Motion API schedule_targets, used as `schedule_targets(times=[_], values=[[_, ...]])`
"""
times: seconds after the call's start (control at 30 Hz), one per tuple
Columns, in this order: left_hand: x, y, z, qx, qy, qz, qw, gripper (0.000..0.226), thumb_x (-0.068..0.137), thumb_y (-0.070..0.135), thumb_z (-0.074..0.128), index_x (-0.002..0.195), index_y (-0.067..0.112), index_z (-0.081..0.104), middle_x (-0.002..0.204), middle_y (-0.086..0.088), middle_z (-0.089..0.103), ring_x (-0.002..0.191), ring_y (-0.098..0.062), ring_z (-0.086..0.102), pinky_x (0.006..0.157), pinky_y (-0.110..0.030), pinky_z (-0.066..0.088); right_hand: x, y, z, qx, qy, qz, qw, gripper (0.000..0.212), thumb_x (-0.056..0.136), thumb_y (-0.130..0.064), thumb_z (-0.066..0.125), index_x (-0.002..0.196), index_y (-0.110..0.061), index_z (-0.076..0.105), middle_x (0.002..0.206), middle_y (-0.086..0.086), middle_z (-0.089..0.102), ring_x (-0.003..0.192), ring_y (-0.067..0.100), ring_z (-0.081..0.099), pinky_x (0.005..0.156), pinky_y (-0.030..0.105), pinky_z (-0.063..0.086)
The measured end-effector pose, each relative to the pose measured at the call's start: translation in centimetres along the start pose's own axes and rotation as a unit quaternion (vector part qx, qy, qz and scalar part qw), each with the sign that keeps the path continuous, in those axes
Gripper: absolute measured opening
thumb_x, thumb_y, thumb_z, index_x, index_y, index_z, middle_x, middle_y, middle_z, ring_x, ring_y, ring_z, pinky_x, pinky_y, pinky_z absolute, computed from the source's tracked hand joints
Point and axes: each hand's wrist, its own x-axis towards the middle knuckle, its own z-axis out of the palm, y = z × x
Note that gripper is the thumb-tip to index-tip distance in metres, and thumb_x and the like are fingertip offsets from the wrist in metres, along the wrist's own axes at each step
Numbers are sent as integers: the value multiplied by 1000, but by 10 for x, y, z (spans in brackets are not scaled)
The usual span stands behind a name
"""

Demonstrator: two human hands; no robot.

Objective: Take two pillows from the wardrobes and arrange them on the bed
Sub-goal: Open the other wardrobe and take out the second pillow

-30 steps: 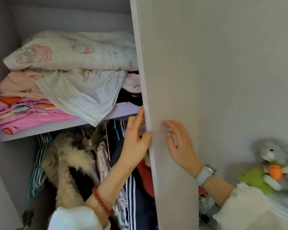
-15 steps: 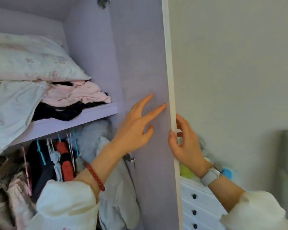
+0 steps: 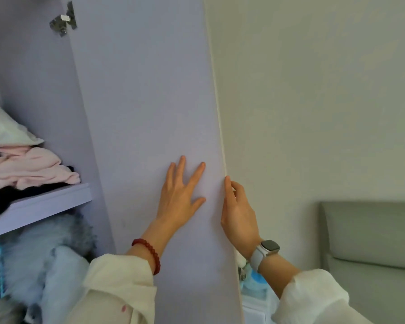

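Note:
A lilac wardrobe door point(image 3: 147, 108) stands swung wide, its inner face toward me. My left hand point(image 3: 181, 195) presses flat on that face with fingers spread. My right hand point(image 3: 237, 211) grips the door's outer edge, thumb on the front and fingers curled behind. At the far left a corner of a white patterned pillow point(image 3: 2, 129) lies on top of folded clothes on the wardrobe shelf point(image 3: 45, 204). The grey padded headboard of the bed point(image 3: 369, 242) shows at the lower right.
Pink and black folded clothes point(image 3: 28, 169) sit under the pillow. Below the shelf hang garments, among them a grey furry one point(image 3: 49, 249). A metal hinge point(image 3: 63, 21) is at the door's top. A white drawer unit point(image 3: 255, 309) stands behind the door, against the pale wall.
The door has swung further open to the right and my view followed it. My left hand went from reaching toward the inner face to pressing flat on it; the right keeps its grip on the edge.

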Motion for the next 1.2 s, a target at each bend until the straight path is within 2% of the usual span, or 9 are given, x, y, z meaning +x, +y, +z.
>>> schedule_targets(times=[0.07, 0.13, 0.2, 0.3, 0.43, 0.63, 0.9, 1.03, 1.2], values=[[2, -5, 0, -1, -3, 5, 1000, 80, 84, 39, 58, 137, 49, -1, 155, -3, -9, 140, -28, -7, 109, -48, 24, 2, -5, 3, -8, 14, -12, 1000, 35, 87, -64, 23, 118, -52, 35, 128, -13, 50, 104, 13, 56, 85, 30, 43], [2, -12, -6, -13, 4, 21, 1000, 70, 86, 34, 57, 140, 41, 13, 156, -2, -2, 140, -26, 1, 107, -47, 26, 4, -16, 9, 39, 44, -29, 998, 40, 95, -36, 34, 134, -30, 34, 142, 1, 40, 125, 21, 43, 100, 35, 39], [0, -25, -21, -16, 26, 37, 999, 61, 86, 26, 58, 139, 31, 28, 154, -6, 13, 138, -27, 15, 106, -44, 29, 10, -28, 16, 38, 108, -57, 992, 43, 85, -6, 45, 127, -6, 47, 134, 24, 47, 120, 46, 43, 98, 51, 43], [-9, -54, -53, 2, 69, 14, 998, 52, 85, 15, 58, 134, 21, 41, 149, -11, 28, 133, -30, 28, 103, -43, 33, 27, -54, 24, 50, 170, -83, 981, 47, 70, 7, 57, 116, -2, 57, 127, 31, 50, 116, 61, 37, 94, 67, 38], [-28, -105, -114, 72, 108, -41, 991, 43, 82, 7, 59, 124, 15, 51, 140, -14, 40, 125, -33, 39, 98, -45, 36, 46, -111, 39, 104, 193, -193, 956, 46, 79, -5, 37, 124, -11, 46, 139, 23, 41, 135, 39, 25, 111, 59, 11], [-66, -191, -233, 244, 111, -132, 954, 41, 79, 7, 60, 120, 9, 55, 133, -19, 45, 119, -38, 42, 96, -50, 37, 84, -230, 80, 222, 106, -252, 936, 45, 70, 6, 55, 115, -2, 57, 128, 26, 53, 125, 47, 40, 102, 67, 26], [-110, -302, -385, 439, 92, -267, 853, 52, 83, 22, 58, 132, 18, 41, 144, -14, 34, 131, -35, 26, 103, -55, 24, 147, -403, 130, 287, 73, -334, 895, 41, 78, 3, 48, 118, -1, 54, 127, 22, 53, 125, 36, 42, 108, 52, 29], [-124, -361, -442, 502, 59, -299, 809, 68, 79, 38, 61, 137, 29, 27, 151, -5, 21, 138, -28, 11, 109, -58, 15, 181, -494, 162, 297, 45, -367, 880, 47, 84, -7, 47, 131, -8, 41, 137, 16, 44, 131, 28, 33, 111, 43, 25], [-122, -428, -478, 572, -18, -332, 750, 100, 66, 70, 56, 140, 36, -1, 155, 1, 5, 140, -27, -1, 108, -61, 1, 226, -583, 203, 261, -73, -378, 885, 79, 85, -36, 53, 143, -24, 1, 155, 6, 7, 142, 26, 3, 115, 52, 11]])
